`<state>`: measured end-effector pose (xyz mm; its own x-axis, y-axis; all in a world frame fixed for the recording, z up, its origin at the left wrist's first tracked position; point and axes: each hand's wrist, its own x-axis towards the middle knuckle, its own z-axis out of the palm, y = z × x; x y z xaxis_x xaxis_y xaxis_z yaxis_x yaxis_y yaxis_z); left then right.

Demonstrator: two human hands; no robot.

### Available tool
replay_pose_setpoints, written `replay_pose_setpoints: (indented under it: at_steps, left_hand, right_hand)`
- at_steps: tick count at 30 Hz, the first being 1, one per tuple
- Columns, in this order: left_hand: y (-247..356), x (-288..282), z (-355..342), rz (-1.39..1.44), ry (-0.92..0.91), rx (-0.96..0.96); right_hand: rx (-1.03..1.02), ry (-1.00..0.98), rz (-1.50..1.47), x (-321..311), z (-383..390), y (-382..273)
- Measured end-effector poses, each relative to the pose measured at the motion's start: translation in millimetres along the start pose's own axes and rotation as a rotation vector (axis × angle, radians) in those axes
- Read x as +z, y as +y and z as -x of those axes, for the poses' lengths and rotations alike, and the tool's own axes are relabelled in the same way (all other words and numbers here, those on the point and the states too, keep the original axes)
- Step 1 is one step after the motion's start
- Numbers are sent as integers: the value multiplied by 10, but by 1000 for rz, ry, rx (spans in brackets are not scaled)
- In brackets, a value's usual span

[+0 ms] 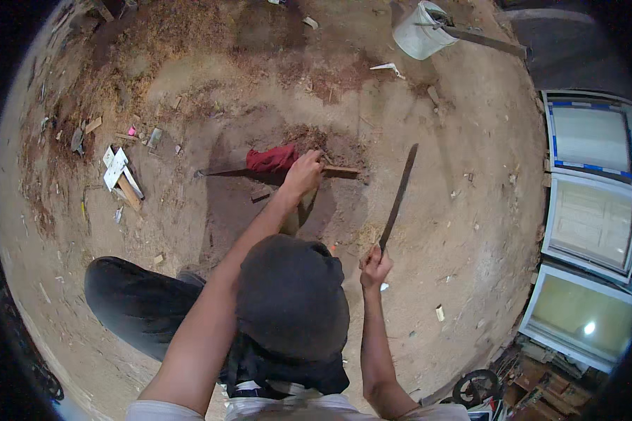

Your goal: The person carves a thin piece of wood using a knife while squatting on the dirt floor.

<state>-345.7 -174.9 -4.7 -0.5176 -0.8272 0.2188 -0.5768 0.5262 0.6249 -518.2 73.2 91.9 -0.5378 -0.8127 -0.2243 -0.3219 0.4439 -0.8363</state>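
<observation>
My right hand point(376, 269) is closed around the lower end of a long, narrow, dark flat blade point(398, 193), machete-like in shape, which points up and slightly right. Farther left, my left hand point(303, 175) reaches down to the ground with its fingers bent over a wooden bar point(341, 171). Against that hand lies a bunched red cloth point(271, 159). A thin dark pointed piece point(222, 172) sticks out to the left from under the cloth. My palm hides where bar and cloth meet. A short dark piece point(260, 198) rests just below.
A white bucket point(421, 35) with a long bar across it stands at the far right. White-framed panes point(588, 221) line the right side. White boards with a wooden piece point(125, 184) lie on the left. Scraps dot the dirt floor point(456, 266). My bent leg point(137, 302) is at lower left.
</observation>
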Motion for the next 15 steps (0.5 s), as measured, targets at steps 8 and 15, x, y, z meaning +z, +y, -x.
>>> replay_pose_setpoints:
  at_steps: [8,15]
  left_hand:
    - [-118,-9,-90,-14,-73,-26]
    - [7,-1,-50,-4,-101,3]
  right_hand:
    - [68,-76,337,174,-122,419]
    - [-21,70,101,33,21,1]
